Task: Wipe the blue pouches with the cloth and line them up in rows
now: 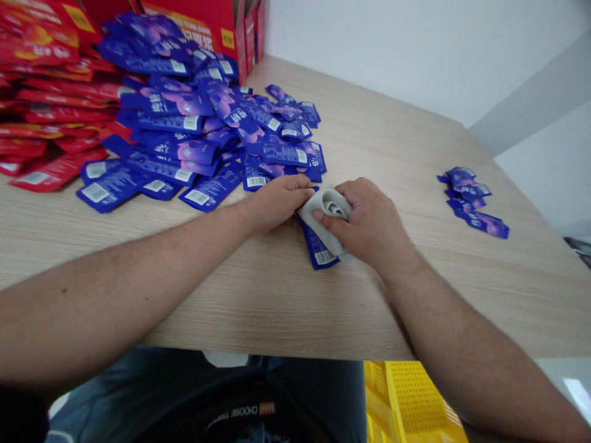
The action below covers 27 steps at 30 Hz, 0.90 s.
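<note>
In the middle of the table, my left hand (280,203) pinches the upper end of a blue pouch (318,251) between thumb and fingers. My right hand (372,224) is wrapped round a folded grey-white cloth (330,212), pressing it against that pouch. The cloth covers much of the pouch's front; its lower end with a white barcode shows below. Just beyond my left hand lies a large heap of similar blue pouches (184,129).
Red pouches (64,111) are stacked at the far left, before red boxes (207,24). A small group of blue pouches (475,203) lies to the right on the wooden table (392,141). Below the front edge stands a yellow plastic crate (415,400).
</note>
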Available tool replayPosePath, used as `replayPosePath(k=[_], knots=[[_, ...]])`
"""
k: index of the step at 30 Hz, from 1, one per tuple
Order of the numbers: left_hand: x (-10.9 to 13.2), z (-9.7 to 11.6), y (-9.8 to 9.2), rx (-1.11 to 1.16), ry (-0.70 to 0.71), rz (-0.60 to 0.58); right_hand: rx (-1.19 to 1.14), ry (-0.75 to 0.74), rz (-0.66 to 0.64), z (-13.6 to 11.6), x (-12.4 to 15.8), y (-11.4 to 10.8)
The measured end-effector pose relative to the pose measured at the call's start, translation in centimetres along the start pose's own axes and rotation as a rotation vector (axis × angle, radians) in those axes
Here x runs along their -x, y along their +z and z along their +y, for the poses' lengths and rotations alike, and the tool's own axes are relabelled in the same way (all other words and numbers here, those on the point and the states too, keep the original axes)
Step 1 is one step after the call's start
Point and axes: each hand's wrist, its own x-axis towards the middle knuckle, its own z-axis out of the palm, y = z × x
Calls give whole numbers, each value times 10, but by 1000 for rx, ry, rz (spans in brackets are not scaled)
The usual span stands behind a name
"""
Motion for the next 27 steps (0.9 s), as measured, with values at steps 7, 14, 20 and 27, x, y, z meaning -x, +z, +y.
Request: replayPosePath(k=[7, 14, 20, 27], knots=[[0, -1, -1, 4, 4, -17, -12, -55, -130, 1, 1, -2], [1, -2, -4, -173, 105, -25, -33, -142, -256, 0, 0, -2], [0, -1, -2, -106, 50, 4, 1, -43, -14, -2, 0, -1], [1, -2, -2, -83, 76, -2, -25, -78, -88, 1, 0, 0]])
